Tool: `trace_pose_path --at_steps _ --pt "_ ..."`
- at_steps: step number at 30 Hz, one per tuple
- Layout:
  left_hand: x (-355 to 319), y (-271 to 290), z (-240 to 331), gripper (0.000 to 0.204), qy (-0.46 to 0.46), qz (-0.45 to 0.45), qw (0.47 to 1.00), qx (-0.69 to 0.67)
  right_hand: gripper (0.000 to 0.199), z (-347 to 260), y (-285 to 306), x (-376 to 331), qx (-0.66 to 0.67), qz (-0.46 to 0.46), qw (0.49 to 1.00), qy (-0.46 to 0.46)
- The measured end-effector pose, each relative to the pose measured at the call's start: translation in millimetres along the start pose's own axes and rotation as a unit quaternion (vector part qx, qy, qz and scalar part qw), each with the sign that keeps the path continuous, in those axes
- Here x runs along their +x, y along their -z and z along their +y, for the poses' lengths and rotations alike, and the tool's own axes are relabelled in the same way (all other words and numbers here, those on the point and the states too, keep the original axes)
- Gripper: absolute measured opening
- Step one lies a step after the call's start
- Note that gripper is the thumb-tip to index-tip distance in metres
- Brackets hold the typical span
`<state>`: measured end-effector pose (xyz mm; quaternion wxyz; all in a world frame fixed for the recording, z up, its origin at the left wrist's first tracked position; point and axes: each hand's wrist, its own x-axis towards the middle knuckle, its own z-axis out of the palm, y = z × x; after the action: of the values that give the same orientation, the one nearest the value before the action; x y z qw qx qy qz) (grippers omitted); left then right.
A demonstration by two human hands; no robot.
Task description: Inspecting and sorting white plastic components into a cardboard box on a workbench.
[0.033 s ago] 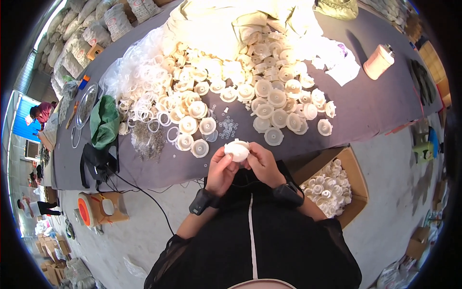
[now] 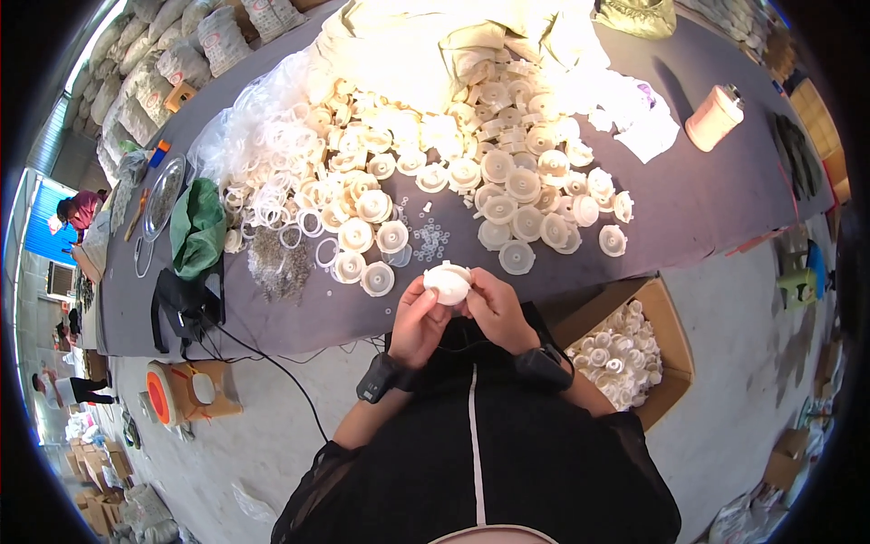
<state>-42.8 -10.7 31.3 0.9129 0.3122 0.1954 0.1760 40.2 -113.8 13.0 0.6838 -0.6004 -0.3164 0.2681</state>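
At the table's near edge I hold a white round plastic cap (image 2: 448, 281) between both hands. My left hand (image 2: 417, 326) pinches its left side, thumb on the face. The fingers of my right hand (image 2: 500, 314) close on its right rim; some fingertips are hidden behind it. Beyond my hands lie heaped cream-white round plastic parts (image 2: 524, 223) with raised centres. White plastic rings (image 2: 272, 210) are piled to the left, beside a heap of small dark metal-looking pieces (image 2: 276, 263). Tiny clear rings (image 2: 430, 238) are scattered between the heaps.
An open cardboard box (image 2: 675, 349) full of white plastic parts stands below the table at my right. On the table are a green bag (image 2: 198, 228), a metal tray (image 2: 165, 198) and a pinkish bottle (image 2: 714, 118). A black cable (image 2: 272, 364) hangs at left.
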Motion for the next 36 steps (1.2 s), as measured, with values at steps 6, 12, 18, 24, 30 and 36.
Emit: trace_pose_path --at_steps 6,12,18,24,30,36 --pt "2 26 -6 0.032 0.079 -0.123 0.984 -0.106 0.012 8 1 1 0.201 -0.039 0.979 -0.019" --pt "0 11 -11 0.03 0.05 -0.044 0.994 0.087 0.021 18 -8 -8 0.227 0.053 0.972 -0.028" --pt "-1 -4 -21 0.036 0.05 0.008 0.995 0.092 0.026 12 -6 -9 0.285 0.081 0.951 -0.089" --pt "26 -13 -59 0.024 -0.008 -0.04 0.957 0.289 0.028 23 24 -33 0.036 0.29 0.955 0.05" --pt "60 -11 -67 0.017 -0.376 -0.152 0.584 0.704 0.032 89 142 -161 -0.111 0.49 0.86 -0.094" --pt "71 -9 -62 0.015 -0.359 -0.191 0.627 0.665 0.034 127 202 -279 -0.44 0.463 0.687 -0.347"
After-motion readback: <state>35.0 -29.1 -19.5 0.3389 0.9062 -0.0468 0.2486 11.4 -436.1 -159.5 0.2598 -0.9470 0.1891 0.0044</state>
